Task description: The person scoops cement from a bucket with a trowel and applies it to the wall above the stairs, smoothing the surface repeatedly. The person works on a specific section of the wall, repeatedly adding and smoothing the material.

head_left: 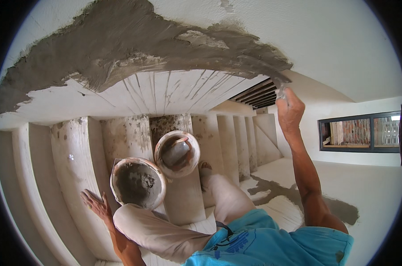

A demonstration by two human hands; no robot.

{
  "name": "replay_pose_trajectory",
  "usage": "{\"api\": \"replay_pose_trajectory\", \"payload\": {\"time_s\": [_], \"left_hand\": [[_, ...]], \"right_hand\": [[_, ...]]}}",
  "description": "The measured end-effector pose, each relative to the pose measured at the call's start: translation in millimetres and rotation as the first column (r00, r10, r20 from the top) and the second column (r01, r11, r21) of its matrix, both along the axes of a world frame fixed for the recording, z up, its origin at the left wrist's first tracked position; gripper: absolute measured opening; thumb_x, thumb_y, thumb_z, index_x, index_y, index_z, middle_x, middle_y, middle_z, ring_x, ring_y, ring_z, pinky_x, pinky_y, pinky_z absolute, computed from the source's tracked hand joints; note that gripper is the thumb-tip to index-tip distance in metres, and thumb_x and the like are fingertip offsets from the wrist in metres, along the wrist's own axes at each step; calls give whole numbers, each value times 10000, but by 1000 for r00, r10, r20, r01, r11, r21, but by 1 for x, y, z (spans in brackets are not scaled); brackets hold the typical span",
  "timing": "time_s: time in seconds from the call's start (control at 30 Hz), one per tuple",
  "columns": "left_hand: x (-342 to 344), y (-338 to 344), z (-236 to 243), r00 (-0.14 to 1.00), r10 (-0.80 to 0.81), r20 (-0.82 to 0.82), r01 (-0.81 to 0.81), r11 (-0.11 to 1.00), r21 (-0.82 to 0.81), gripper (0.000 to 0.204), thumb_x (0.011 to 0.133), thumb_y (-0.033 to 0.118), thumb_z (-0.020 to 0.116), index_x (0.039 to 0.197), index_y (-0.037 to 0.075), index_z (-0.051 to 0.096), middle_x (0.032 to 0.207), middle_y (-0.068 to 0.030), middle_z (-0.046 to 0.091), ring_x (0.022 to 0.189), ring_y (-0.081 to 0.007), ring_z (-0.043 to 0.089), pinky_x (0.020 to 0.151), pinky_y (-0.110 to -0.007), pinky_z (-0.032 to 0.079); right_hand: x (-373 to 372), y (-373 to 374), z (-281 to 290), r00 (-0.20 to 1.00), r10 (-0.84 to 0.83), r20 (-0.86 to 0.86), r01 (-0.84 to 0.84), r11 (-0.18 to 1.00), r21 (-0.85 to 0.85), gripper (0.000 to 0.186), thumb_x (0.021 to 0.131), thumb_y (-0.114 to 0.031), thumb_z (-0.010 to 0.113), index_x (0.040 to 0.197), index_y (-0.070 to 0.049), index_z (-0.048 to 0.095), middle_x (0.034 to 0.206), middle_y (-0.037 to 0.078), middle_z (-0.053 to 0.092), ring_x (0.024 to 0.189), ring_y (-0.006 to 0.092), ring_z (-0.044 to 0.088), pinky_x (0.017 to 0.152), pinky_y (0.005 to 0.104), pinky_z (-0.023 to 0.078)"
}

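My right hand (289,108) grips a trowel (282,79), its blade against the right end of a wide band of wet grey plaster (143,48) on the white wall. Streaks run along the wall beside the band. My left hand (94,201) lies on a stair step (72,159) with its fingers spread. Near it stands a bucket (115,181) of grey mortar. A second bucket (194,153) beside it has an orange-handled tool inside.
Stairs (227,146) run to both sides of my bent legs (161,226). A slatted opening (254,93) is beyond the plastered band. A dark-framed window (352,133) is at the right, and another grey patch (343,208) marks the lower right surface.
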State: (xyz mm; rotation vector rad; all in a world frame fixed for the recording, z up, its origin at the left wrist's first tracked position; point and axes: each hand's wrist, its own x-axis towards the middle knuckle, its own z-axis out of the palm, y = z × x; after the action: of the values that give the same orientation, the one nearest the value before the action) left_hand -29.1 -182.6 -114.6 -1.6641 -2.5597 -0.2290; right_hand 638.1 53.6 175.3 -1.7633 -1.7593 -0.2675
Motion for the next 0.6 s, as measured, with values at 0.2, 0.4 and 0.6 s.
{"api": "replay_pose_trajectory", "payload": {"time_s": [0.2,0.4,0.6], "left_hand": [[2,3,-2,1000,17,12,-17,1000,-8,919,910,574,607,1581,59,248,1632,-234,195,1508,-415,173,1233,-539,123],[-2,0,0,1000,22,-14,-23,999,-27,915,912,572,602,1577,50,252,1630,-238,196,1507,-413,178,1238,-524,124],[3,9,5,1000,-27,11,27,999,25,899,922,558,598,1574,41,256,1619,-248,222,1504,-407,196,1241,-515,127]], "right_hand": [[-3,6,2,966,96,240,-84,995,-60,91,737,-28,596,826,-22,581,716,163,564,601,349,562,573,426,452],[-14,6,3,999,33,-22,-33,999,-28,106,749,-34,589,853,-17,599,772,184,604,684,387,597,613,433,470],[-14,-15,-24,994,109,-10,-109,976,-187,151,750,-20,562,886,9,622,765,169,621,637,311,593,600,387,469]]}}
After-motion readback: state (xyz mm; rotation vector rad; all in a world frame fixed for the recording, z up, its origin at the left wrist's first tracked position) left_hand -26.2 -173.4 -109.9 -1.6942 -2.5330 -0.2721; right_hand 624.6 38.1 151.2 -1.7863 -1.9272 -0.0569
